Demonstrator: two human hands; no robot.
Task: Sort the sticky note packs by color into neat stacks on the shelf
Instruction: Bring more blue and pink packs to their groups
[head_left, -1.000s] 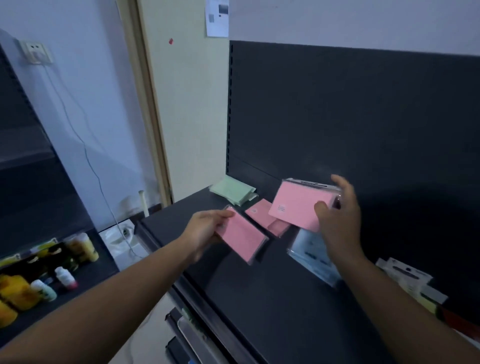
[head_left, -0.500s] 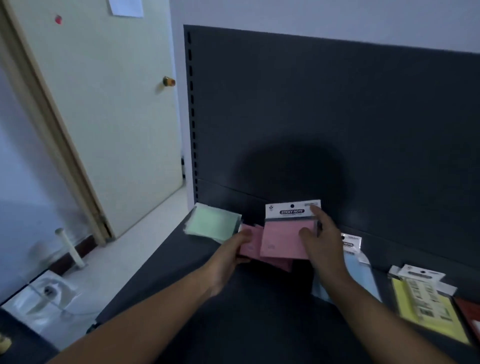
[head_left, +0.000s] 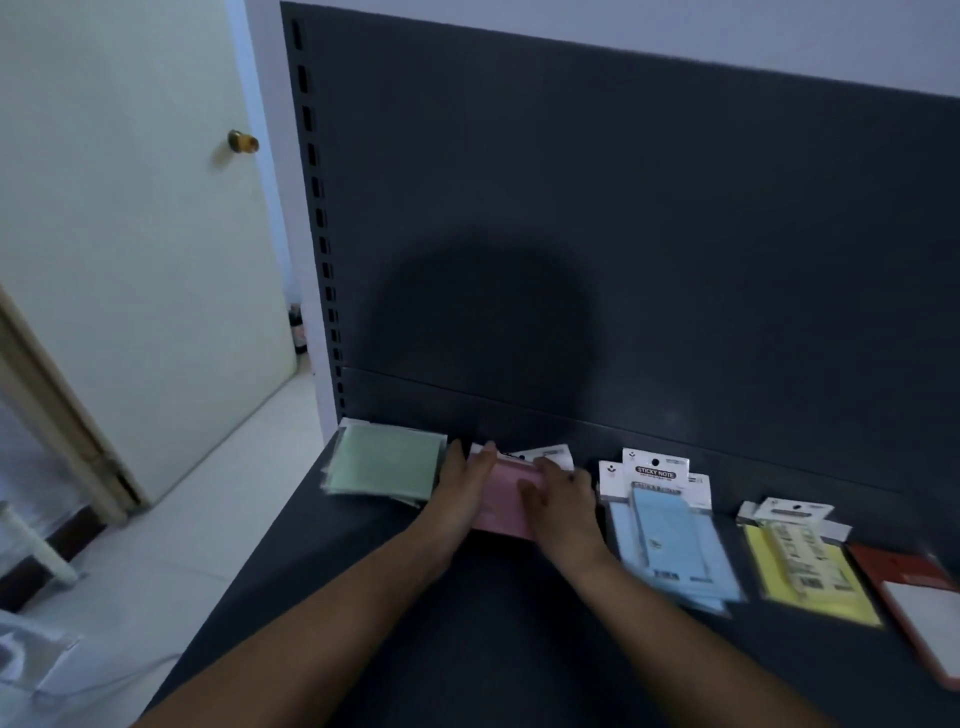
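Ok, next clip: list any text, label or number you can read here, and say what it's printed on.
"STICKY NOTE": white header card of the top blue pack.
Pink packs, under left hand and right hand: header print blurred, unreadable.
Yellow packs: header and back-label print too blurred to read.
Green packs, red pack: no legible text.

matt dark metal shelf (head_left: 467, 623), glossy plastic-wrapped blue packs (head_left: 675, 540)
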